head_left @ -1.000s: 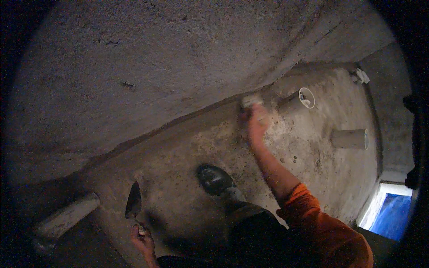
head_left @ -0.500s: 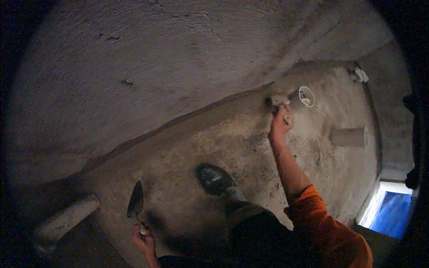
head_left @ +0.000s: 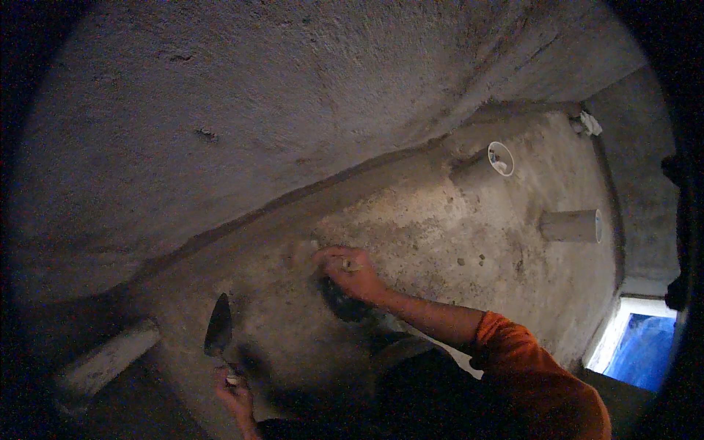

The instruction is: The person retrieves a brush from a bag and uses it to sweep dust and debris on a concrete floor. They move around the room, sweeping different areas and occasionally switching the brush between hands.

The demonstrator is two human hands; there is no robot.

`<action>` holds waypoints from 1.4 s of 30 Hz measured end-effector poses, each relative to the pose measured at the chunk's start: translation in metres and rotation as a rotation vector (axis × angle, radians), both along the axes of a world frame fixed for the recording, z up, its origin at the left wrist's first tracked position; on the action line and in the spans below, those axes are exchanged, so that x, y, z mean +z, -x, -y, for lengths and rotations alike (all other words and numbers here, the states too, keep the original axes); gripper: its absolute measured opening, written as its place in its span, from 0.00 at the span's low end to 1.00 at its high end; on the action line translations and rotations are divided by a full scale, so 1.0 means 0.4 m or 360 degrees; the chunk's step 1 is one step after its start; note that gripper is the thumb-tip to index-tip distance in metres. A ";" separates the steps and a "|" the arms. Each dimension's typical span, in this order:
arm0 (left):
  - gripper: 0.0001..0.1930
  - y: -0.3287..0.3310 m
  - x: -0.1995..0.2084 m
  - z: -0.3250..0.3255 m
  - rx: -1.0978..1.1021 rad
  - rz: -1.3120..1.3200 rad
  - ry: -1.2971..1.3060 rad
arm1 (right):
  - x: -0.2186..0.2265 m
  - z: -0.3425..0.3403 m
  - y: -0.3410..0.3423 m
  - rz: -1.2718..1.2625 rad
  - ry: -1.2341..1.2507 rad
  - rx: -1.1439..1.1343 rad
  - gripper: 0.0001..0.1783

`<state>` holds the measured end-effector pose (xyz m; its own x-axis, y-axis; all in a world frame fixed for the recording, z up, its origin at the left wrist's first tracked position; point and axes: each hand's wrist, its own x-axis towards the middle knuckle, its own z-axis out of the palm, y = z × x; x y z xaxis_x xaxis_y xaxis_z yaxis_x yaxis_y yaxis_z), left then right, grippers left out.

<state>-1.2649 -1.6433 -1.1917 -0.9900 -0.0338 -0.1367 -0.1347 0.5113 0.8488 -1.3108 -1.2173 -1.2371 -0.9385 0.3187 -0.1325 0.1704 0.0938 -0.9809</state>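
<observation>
My left hand (head_left: 236,394), low in the head view, is closed round the handle of a trowel (head_left: 218,326) with a dark, pointed blade. The blade points away from me above the floor. Over the middle of the rough concrete floor (head_left: 411,227), my right hand (head_left: 350,271) is closed on what looks like a brush (head_left: 304,253). Its head is smeared by motion, and a pale handle end shows at my fist. Right beneath that hand is my dark boot (head_left: 342,302), partly covered by it.
Two upright pipe stubs, one white-rimmed (head_left: 501,159) and one grey (head_left: 572,226), rise from the floor at right. A rough grey wall (head_left: 242,110) runs along the far side. A pale cylindrical piece (head_left: 110,363) is at left, a blue-paned opening (head_left: 642,348) at lower right.
My right hand has swept left and nearer with the brush, from beside the white-rimmed pipe to over my boot. The left hand with the trowel has barely moved.
</observation>
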 end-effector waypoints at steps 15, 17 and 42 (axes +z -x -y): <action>0.10 -0.018 -0.035 0.056 -0.0096 -0.0319 0.0040 | 0.019 -0.674 -0.077 -0.0105 -0.1298 -0.1270 0.10; 0.09 -0.003 -0.027 0.053 -0.0081 -0.0114 0.0104 | 0.033 -0.647 -0.064 -0.0045 -0.1628 -0.1044 0.14; 0.10 -0.038 0.042 0.098 0.0160 -0.0004 0.0098 | 0.080 -0.263 0.054 0.0320 -0.1388 -0.0802 0.23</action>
<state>-1.2496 -1.6825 -1.1748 -0.9816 -0.1415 -0.1285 -0.1857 0.5466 0.8166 -1.3322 -1.1120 -1.2051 -0.6550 0.7303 0.1939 0.5408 0.6323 -0.5547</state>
